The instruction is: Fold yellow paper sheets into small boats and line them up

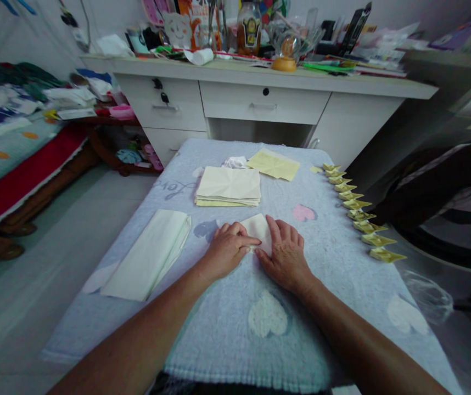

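Note:
A small cream sheet of paper [256, 226], partly folded, lies on the cloth-covered table between my hands. My left hand [230, 246] is at its left side, fingers curled, with the index finger stretched across the paper and the thumb at its near edge. Flat along the right side rests my right hand [285, 249], its fingers extended and the thumb touching the near edge. Both hands cover much of the paper. Just beyond them is a stack of creased cream and yellow paper sheets [229, 185]. A long folded pale paper bundle [151, 255] lies left of my left hand.
Several folded yellow paper pieces [359, 214] line the table's right edge. Yellow sheets [274, 163] and crumpled white paper [234, 162] lie at the back. A cluttered white desk [264, 107] stands behind, a bed [21, 159] at left. The blue heart-patterned tablecloth [219, 340] covers the table.

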`<state>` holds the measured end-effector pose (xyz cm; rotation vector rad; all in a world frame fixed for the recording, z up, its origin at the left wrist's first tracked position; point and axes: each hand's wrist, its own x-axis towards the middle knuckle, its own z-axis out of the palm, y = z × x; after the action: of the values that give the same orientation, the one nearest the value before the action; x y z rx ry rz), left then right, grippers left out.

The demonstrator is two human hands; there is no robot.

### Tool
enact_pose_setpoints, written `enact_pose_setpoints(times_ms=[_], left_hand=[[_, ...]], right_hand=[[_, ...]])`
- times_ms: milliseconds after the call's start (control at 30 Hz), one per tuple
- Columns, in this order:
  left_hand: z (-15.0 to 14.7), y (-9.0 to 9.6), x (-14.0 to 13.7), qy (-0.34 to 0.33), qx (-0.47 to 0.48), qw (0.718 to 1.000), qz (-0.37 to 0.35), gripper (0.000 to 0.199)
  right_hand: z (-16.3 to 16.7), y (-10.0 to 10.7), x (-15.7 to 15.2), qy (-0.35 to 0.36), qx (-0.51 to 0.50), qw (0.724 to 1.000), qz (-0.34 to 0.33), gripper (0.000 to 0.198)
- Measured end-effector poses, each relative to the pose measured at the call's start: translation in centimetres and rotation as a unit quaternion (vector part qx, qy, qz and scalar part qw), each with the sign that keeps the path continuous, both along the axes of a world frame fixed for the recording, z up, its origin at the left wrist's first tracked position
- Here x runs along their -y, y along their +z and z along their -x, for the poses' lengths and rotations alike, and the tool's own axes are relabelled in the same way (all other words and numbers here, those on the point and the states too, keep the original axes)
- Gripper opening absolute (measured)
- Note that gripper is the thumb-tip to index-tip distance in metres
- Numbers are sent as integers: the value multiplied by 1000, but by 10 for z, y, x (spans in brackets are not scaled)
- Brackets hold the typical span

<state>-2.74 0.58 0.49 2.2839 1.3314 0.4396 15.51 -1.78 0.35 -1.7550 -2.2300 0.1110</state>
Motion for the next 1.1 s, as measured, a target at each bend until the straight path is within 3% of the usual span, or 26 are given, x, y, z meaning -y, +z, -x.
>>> enact_pose_setpoints(times_ms=[167,367,533,700,867,1100], left_hand=[[1,0,0,-2,1,1000,1,37],[1,1,1,-3,6,1000,-3,37],[0,3,3,15,23,1000,-3,47],[-1,1,4,44,53,997,-31,65],[-2,-4,4,101,47,990,-84,85],[-2,-8,5,116,62,989,-72,102]], right_hand=[[-22,-2,-1,20,16,999,28,86],[-43,6,0,52,35,994,90,84],[-51,11,-3,85,-11,990,114,87],[-44,3,-12,53,-100,991,75,66],[-28,-9,-17,-13,-49,999,18,59],[-23,-4,-17,19,-127,991,23,36]])
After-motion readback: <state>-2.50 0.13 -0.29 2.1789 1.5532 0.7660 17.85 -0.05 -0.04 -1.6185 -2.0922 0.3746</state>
